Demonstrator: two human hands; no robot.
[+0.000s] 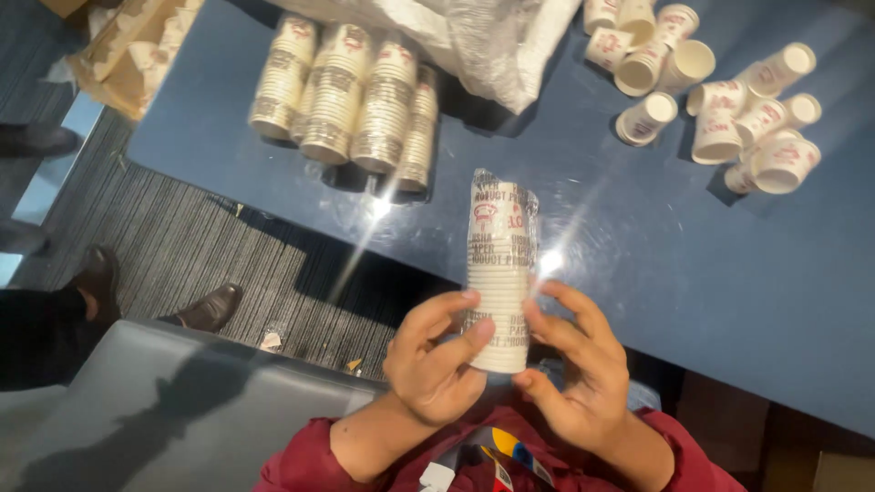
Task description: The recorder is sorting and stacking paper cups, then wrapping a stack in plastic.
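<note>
**Sleeve of paper cups held upright in both hands**

The sleeve of paper cups (pixel 500 271), white with red print and wrapped in clear film, stands upright just above the near edge of the blue table (pixel 693 273). The left hand (pixel 436 360) curls around its lower end, thumb and fingers closed against the side. The right hand (pixel 576 364) grips the same end from the other side, fingers bent and pressing the wrap. Farther back lie four more wrapped stacks (pixel 351 96) beside a crumpled plastic bag (pixel 483 41). Loose cups (pixel 720 100) are scattered at the far right. Dark shoes (pixel 211 308) rest on the carpet.
</note>
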